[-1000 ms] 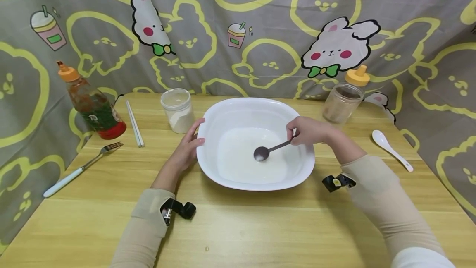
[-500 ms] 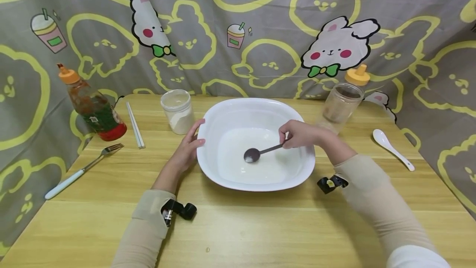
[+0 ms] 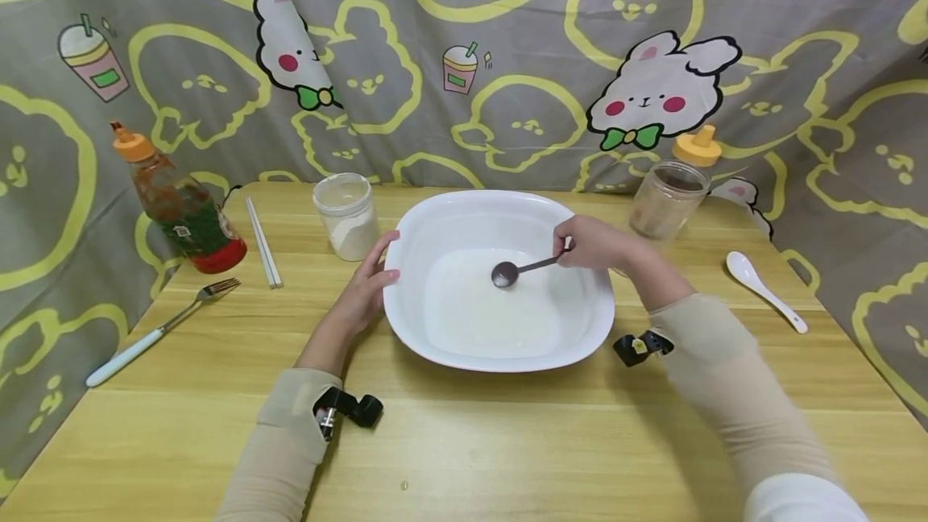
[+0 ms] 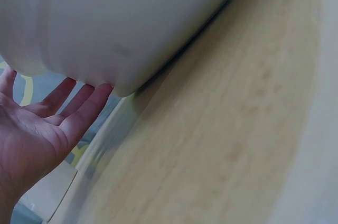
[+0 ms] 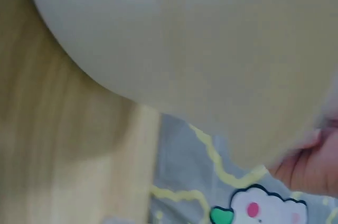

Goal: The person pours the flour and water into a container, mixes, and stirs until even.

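A right hand (image 3: 590, 244) pinches a metal spoon (image 3: 516, 271) over milky liquid in the white basin (image 3: 500, 208) at table centre, while the flat, open left hand (image 3: 366, 288) steadies its rim; a brisk stir could slop liquid out.

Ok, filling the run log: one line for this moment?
right hand: holds spoon in white basin | left hand: steadies rim | liquid: milky

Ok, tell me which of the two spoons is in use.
The dark metal spoon, pinched by the right hand over the white bowl; the white spoon lies untouched.
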A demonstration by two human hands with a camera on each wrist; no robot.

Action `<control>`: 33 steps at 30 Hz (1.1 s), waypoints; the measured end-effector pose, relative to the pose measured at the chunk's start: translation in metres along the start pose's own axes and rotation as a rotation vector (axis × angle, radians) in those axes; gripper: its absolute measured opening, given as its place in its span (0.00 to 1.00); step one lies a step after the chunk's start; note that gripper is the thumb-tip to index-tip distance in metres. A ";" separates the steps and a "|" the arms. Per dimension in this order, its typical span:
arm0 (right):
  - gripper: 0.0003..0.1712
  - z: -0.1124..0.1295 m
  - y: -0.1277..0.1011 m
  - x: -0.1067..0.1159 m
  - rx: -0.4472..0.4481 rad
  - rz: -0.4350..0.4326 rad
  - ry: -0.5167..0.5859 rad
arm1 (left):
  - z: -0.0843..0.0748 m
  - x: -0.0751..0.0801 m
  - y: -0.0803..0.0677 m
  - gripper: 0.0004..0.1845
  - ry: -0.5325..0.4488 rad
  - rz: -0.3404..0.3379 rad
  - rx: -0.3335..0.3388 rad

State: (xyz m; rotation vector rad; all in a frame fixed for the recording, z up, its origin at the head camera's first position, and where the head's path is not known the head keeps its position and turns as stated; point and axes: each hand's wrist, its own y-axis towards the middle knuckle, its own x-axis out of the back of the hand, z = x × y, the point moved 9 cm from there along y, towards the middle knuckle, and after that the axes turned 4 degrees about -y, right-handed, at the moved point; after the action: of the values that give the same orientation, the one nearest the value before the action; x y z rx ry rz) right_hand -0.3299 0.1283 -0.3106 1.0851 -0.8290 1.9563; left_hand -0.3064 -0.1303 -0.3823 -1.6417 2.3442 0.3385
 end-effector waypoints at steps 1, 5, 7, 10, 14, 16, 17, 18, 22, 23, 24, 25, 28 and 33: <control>0.04 0.001 0.003 -0.003 0.015 -0.007 0.022 | 0.000 0.000 0.000 0.33 -0.001 -0.001 0.001; 0.03 0.007 0.013 -0.017 0.060 0.010 0.148 | 0.000 0.000 -0.001 0.33 -0.007 -0.005 0.010; 0.03 0.008 0.015 -0.023 0.074 0.024 0.200 | 0.000 0.001 -0.001 0.33 -0.009 -0.008 0.010; 0.03 0.010 0.014 -0.030 0.072 0.057 0.247 | 0.000 0.002 -0.002 0.33 -0.010 -0.013 0.002; 0.03 0.014 0.007 -0.031 0.080 0.095 0.189 | 0.000 0.002 -0.002 0.33 -0.019 -0.015 -0.001; 0.04 0.014 0.002 -0.026 0.081 0.092 0.122 | 0.001 0.002 -0.002 0.33 -0.021 -0.014 -0.001; 0.04 0.014 -0.001 -0.022 0.078 0.084 0.086 | 0.001 0.002 -0.002 0.33 -0.023 -0.014 -0.001; 0.04 0.012 -0.003 -0.018 0.072 0.073 0.058 | 0.001 0.003 -0.001 0.33 -0.022 -0.014 0.000; 0.05 0.004 -0.008 -0.004 0.017 0.023 -0.012 | 0.000 0.002 -0.001 0.33 -0.018 -0.006 -0.002; 0.05 0.003 -0.008 -0.002 0.007 0.013 -0.019 | 0.000 0.002 -0.001 0.33 -0.016 -0.003 0.000; 0.04 0.003 -0.007 -0.001 0.003 0.006 -0.017 | 0.000 0.002 -0.001 0.33 -0.012 -0.001 0.003; 0.04 0.003 -0.005 -0.002 0.000 0.004 -0.006 | 0.000 0.002 -0.001 0.33 -0.010 0.000 0.006; 0.03 0.007 0.002 -0.010 0.027 0.013 0.065 | 0.001 0.002 0.000 0.33 -0.010 -0.001 0.015; 0.03 0.014 0.008 -0.028 0.053 0.091 0.185 | 0.000 0.001 0.000 0.33 -0.015 0.000 0.005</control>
State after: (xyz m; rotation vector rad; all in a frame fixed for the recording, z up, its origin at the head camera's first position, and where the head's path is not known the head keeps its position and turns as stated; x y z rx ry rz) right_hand -0.3203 0.1046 -0.3304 0.8941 -0.7408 2.1289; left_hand -0.3067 -0.1312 -0.3828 -1.6310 2.3321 0.3431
